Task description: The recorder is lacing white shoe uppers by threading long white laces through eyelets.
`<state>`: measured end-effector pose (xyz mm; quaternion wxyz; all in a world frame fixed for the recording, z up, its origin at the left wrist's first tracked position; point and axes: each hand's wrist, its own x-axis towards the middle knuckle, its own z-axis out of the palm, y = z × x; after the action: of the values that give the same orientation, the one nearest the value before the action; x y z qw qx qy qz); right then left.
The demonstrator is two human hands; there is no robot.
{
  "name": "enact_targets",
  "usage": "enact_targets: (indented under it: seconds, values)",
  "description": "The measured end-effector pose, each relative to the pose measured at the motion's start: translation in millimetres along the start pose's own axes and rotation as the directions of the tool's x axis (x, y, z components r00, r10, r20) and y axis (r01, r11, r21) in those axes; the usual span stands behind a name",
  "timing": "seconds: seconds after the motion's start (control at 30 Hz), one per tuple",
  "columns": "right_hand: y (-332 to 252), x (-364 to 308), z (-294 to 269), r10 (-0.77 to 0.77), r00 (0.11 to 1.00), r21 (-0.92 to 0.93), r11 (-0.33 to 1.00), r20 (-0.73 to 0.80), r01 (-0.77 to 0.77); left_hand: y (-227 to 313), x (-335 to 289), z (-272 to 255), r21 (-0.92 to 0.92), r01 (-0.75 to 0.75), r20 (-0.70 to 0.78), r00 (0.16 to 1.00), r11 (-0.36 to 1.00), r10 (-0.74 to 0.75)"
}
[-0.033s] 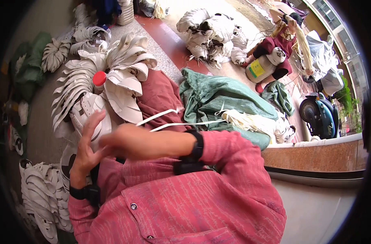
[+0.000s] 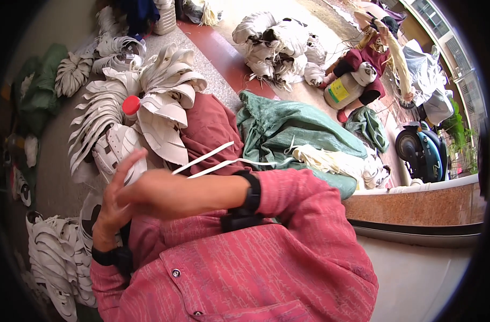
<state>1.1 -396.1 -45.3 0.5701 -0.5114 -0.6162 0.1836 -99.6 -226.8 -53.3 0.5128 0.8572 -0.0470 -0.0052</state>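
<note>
My left hand (image 2: 109, 206) is at the left, one finger stretched upward and apart from the thumb. My right hand (image 2: 153, 194) crosses in front of its palm. That hand is bent and blurred, its fingers mostly hidden, and seems closed on a white shoelace (image 2: 215, 168). Two strands of the lace come out from behind it and trail to the right. Just beyond my left hand is a white shoe upper (image 2: 119, 145). Fanned stacks of white shoe uppers (image 2: 164, 115) stand behind it, around a red cap (image 2: 131, 104).
A dark red cloth (image 2: 210, 126) and a green sack (image 2: 298, 123) with a bundle of cream laces (image 2: 325, 161) lie ahead. More uppers (image 2: 57, 252) are piled at lower left. Further off are bundled uppers (image 2: 282, 45), a seated person (image 2: 363, 59) and a scooter (image 2: 427, 155).
My right hand and forearm have shifted slightly left and down. The shoelace strands have moved left with them. My left hand has hardly moved.
</note>
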Motion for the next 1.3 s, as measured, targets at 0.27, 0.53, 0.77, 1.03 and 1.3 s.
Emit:
enact_targets:
  seconds: [0.27, 0.53, 0.77, 1.03, 1.3]
  values:
    - [-14.0, 60.0, -36.6, 0.268, 0.958, 0.649, 0.749, -0.107, -0.137, -10.1, -76.5, -29.7, -0.657, 0.026, -0.118, 0.984, 0.753, -0.137]
    - [53.7, -26.0, -147.7, 0.512, 0.699, 0.780, 0.617, -0.499, 0.104, -36.2, -208.3, -61.8, -0.752, 0.040, -0.249, 0.907, 0.658, -0.340]
    - [59.9, -87.8, -174.3, 0.474, 0.824, 0.944, 0.053, -0.310, 0.325, -64.4, -231.2, -59.6, -0.871, -0.096, -0.275, 0.907, 0.481, -0.319]
    - [58.7, -144.3, -217.6, 0.639, 0.659, 0.876, 0.050, -0.397, 0.479, -98.4, -223.2, -58.6, -0.700, -0.702, -0.644, 0.539, 0.133, -0.543]
    - [117.4, -324.3, -356.0, 0.782, 0.392, 0.867, 0.370, -0.485, 0.334, -172.8, -294.4, -88.1, -0.430, -0.840, -0.669, 0.051, 0.331, -0.741]
